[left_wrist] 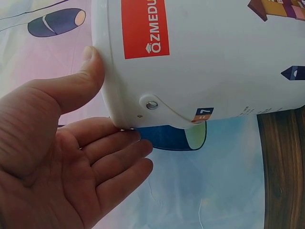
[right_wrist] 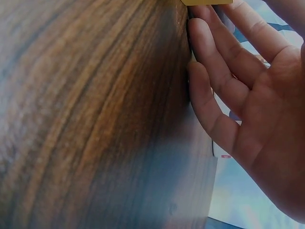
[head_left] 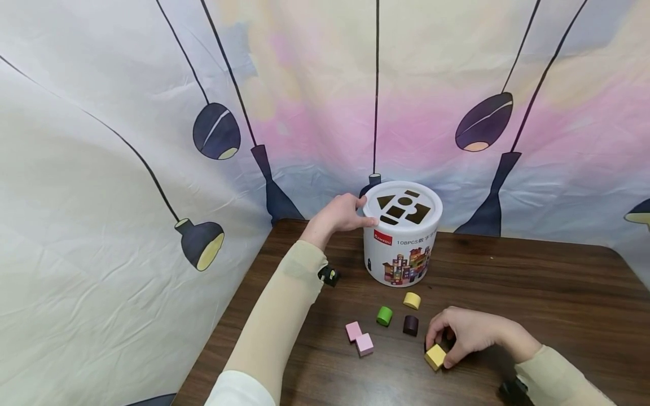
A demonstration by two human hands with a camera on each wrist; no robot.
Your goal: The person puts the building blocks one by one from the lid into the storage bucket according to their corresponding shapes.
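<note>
A white bucket [head_left: 401, 254] stands upright on the table, its lid [head_left: 425, 198] cut with shaped holes. My left hand [head_left: 344, 214] rests at the lid's left edge, thumb on the rim; in the left wrist view the fingers of this hand [left_wrist: 71, 138] lie fairly straight against the bucket's side [left_wrist: 200, 57]. On the table at the lower right, my right hand [head_left: 469, 332] pinches a yellow block [head_left: 435, 357] between thumb and fingers. The right wrist view shows only an edge of the yellow block [right_wrist: 209, 2] above the hand [right_wrist: 257, 95].
Between the hands lie a light yellow block [head_left: 412, 300], a green block [head_left: 384, 316] and a dark block [head_left: 411, 325]. Two pink blocks [head_left: 353, 331] [head_left: 364, 344] touch further left. A printed cloth [head_left: 315, 113] hangs behind the wooden table [head_left: 518, 276].
</note>
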